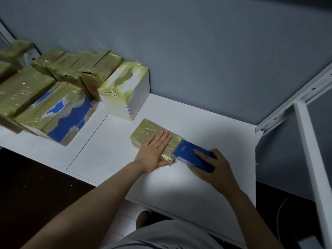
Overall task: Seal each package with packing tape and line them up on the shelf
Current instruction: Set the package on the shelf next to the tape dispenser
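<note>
Yellowish tape covers most of the package [152, 133], which lies flat on the white shelf [206, 119] just right of the frame's centre. Only its lower-right end shows bare blue. The left hand [154, 151] rests on the taped part, palm down, with the fingers straight and together, gripping nothing. The right hand [217, 168] sits at the blue end with its fingers curled over it, clasping that end. A yellowish curved edge [195, 174] peeks out under this hand, and I cannot tell whether it is a tape roll.

Just above and left of the package stands a white box [138, 97], taped across its top. In the upper left of the frame a row of taped packages [75, 65] stands along the grey wall [197, 51]. A larger blue-and-white parcel [71, 119] lies in front of them. A white metal frame [309, 141] runs down the right edge.
</note>
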